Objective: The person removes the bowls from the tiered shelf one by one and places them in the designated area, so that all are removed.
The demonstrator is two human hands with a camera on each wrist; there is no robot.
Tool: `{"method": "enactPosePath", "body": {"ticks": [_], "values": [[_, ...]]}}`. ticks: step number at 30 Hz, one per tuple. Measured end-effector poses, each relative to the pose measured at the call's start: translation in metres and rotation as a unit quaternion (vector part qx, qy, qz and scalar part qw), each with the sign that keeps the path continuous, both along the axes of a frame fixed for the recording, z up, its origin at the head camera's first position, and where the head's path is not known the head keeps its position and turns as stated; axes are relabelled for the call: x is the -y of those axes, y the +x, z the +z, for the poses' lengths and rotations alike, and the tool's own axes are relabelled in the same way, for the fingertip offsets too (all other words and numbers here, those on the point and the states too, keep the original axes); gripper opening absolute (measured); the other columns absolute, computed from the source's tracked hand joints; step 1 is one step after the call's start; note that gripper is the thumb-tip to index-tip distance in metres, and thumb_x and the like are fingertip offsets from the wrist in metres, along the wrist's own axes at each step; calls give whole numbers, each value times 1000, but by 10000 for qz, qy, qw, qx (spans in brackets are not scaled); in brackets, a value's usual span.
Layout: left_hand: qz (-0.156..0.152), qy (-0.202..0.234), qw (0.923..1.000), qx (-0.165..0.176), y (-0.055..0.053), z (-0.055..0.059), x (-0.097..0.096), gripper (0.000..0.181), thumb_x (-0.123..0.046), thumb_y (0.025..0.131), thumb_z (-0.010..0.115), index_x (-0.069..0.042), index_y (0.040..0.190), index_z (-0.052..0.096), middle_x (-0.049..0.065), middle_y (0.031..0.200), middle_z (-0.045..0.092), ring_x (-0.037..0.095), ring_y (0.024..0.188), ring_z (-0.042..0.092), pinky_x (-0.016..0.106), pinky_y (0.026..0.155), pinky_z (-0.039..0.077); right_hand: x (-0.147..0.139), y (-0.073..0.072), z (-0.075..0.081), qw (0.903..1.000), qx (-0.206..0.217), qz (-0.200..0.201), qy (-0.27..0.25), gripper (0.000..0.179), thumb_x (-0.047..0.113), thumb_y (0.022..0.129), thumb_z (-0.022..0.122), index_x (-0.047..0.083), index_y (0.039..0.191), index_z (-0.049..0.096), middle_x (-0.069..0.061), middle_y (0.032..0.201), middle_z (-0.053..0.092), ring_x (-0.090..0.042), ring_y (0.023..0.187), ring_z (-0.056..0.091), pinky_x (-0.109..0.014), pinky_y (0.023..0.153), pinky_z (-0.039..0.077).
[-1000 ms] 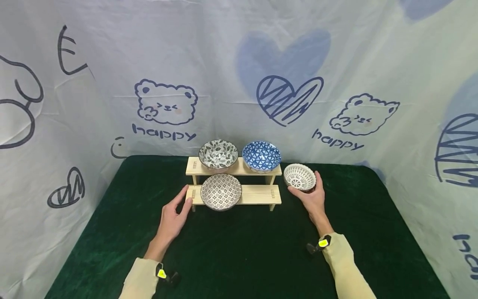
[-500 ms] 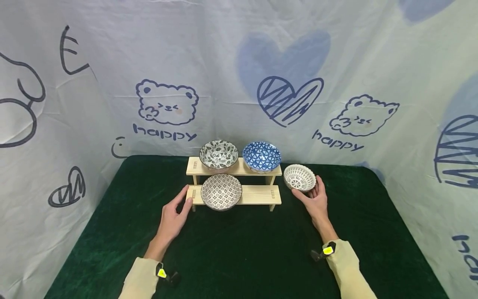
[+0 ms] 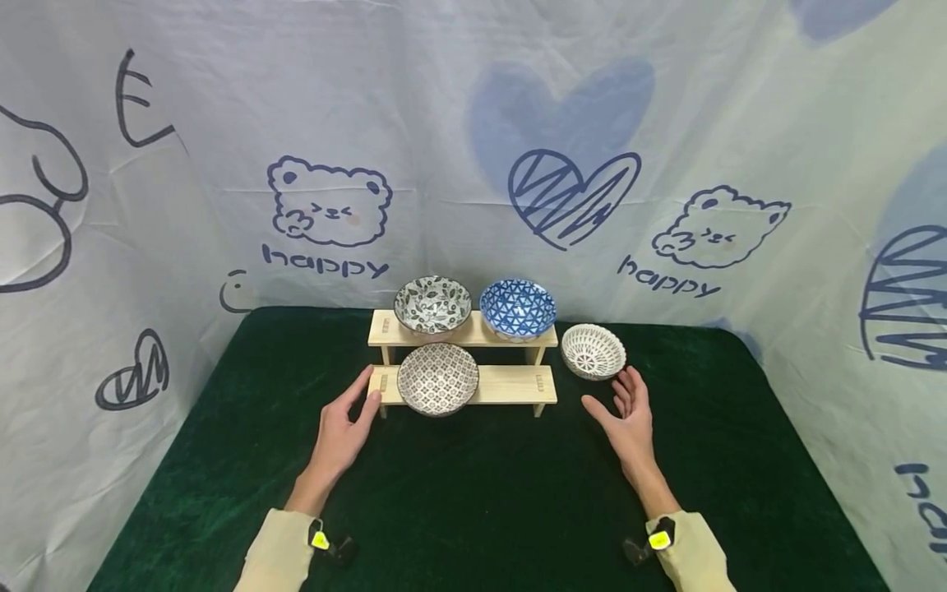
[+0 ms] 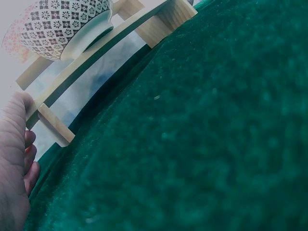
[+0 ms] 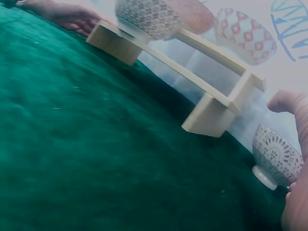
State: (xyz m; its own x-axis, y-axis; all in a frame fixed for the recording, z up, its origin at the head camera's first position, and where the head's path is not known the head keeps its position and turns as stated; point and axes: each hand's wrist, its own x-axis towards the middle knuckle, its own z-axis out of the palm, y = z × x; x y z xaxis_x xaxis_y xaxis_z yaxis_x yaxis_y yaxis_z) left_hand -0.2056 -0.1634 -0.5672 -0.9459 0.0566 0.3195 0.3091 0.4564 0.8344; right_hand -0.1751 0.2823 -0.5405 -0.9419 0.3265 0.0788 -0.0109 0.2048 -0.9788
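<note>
Tablecloth [image 3: 488, 493]: dark green | wooden rack [image 3: 510, 385]: standing on it | backdrop [image 3: 436, 99]: pale, heart-printed

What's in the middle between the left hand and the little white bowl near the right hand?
The wooden stand, with the patterned bowl on its lower step, lies between the left hand and the little white bowl. The head view shows it.
</note>
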Motion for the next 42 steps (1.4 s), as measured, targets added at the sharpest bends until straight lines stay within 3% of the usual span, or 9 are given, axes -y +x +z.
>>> {"method": "enactPosePath", "body": {"ticks": [5,9,15,19,27,42], "values": [[10,0,10000,-37,0,1,0,54,-30,108,59,-7,156,49,10,158,51,33,144,49,60,117,39,8,14,2,9995,-256,117,-109,88,12,95,77,6,164,22,-14,164,36,-31,149,39,-48,124,31],[2,-13,10000,-17,0,1,0,54,-30,109,59,-7,156,48,10,158,50,34,144,49,60,117,39,16,19,2,9983,-460,329,-111,79,7,98,71,5,162,25,-14,162,39,-30,147,42,-36,119,36],[-5,-11,10000,49,1,1,-1,54,-31,109,58,-7,156,48,11,158,49,35,145,49,60,117,38,30,22,7,9928,-936,741,-103,78,-1,95,72,3,160,30,-24,159,41,-33,144,44,-23,113,39],[-3,11,10000,79,1,2,-1,55,-33,109,58,-8,157,48,10,159,49,33,146,48,59,118,37,39,22,12,9885,-1156,967,-86,76,-4,93,73,2,158,33,-28,157,42,-35,143,46,-23,114,40],[-20,9,10000,46,1,2,-1,55,-32,109,58,-7,157,47,10,159,49,34,145,48,60,118,38,48,22,18,9844,-1241,1239,-171,71,-6,93,70,1,156,37,-19,154,49,-38,140,49,-26,113,43],[7,42,9999,109,4,4,-2,55,-33,109,58,-10,157,48,8,159,49,31,146,48,58,119,37,70,14,26,9686,-1225,2160,-138,69,-6,93,71,-4,153,39,-28,153,49,-45,138,51,-29,112,47]]}}
